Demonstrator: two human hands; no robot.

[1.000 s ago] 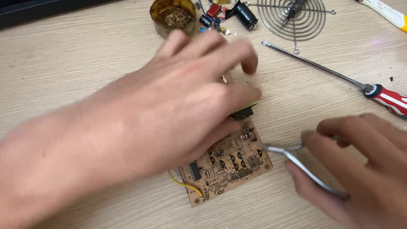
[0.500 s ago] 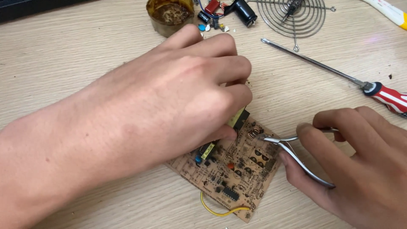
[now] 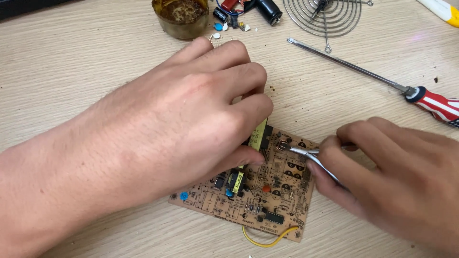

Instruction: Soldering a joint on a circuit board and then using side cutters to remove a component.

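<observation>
- Left hand (image 3: 191,124) over the left part of a brown circuit board (image 3: 282,191), fingers curled down, thumb and fingertips closed around a black and yellow block component (image 3: 260,136) standing on the board.
- Board flat on the light wooden table (image 3: 71,62), turned at an angle, near the lower middle of the view, partly hidden under the left hand.
- Right hand (image 3: 397,177) at the right edge of the board, fingers closed around metal tweezers (image 3: 311,155).
- Tips of the tweezers shut on a small round component (image 3: 283,145) at the upper edge of the board, just beside the black and yellow block.
- On the board: a small blue part (image 3: 183,196) at the left corner, an orange round part (image 3: 266,189) near the middle, a black chip (image 3: 273,217) low down, a yellow wire (image 3: 267,240) looping out from the lower edge.
- Beyond the hands: a round tin (image 3: 181,16) with brown content at the top, small loose parts (image 3: 229,19) just beside it, a black cylinder (image 3: 268,9), a round wire grille (image 3: 322,16).
- To the right: a long screwdriver (image 3: 363,71) with red and white striped handle, lying on the table, well apart from the board.
</observation>
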